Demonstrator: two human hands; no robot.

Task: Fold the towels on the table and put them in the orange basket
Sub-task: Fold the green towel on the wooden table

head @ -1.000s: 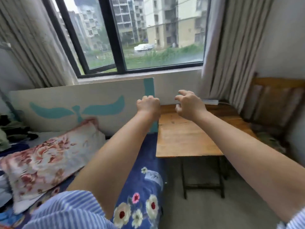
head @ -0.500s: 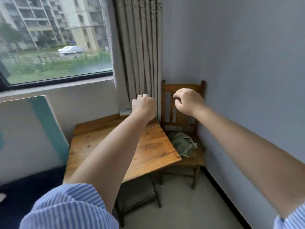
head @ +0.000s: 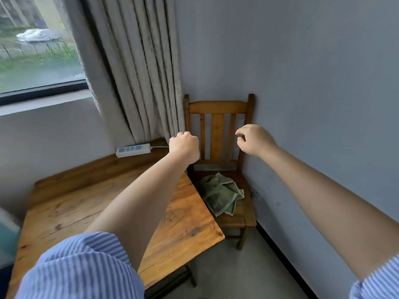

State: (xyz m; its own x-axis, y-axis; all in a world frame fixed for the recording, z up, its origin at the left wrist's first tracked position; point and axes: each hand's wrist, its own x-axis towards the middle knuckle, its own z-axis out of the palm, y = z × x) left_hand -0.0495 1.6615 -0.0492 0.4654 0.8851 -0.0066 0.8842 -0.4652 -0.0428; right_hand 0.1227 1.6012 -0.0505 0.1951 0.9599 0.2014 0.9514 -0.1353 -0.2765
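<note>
— Neither hand has hold of anything, as far as I can see. The left hand [head: 184,145] is balled into a fist, knuckles up, with nothing inside it. The right hand [head: 253,140] has its fingers curled loosely, thumb and forefinger near each other but with nothing between them.

— Where are they, then?

— Both arms reach forward, held up in the air in front of the chair [head: 218,108]. The left fist hangs over the far right corner of the table [head: 64,212]; the right hand is out before the chair's back slats, close to the wall [head: 302,83].

— And the towel?

— One green towel [head: 221,194] lies crumpled on the chair's seat, not on the table (it sits toward the front of the seat, just beside the table's edge). It is unfolded, bunched in a heap. Both hands are well above it and apart from it.

— Any basket?

— I cannot tell; none shows from this view.

— What else is around?

— A white power strip [head: 133,149] lies at the back of the table against the wall, its cord running off to the right behind the left fist. A grey curtain [head: 133,72] hangs down to the table's rear corner, with a window [head: 36,50] to its left. Striped blue sleeves [head: 79,268] cover the upper arms.
</note>
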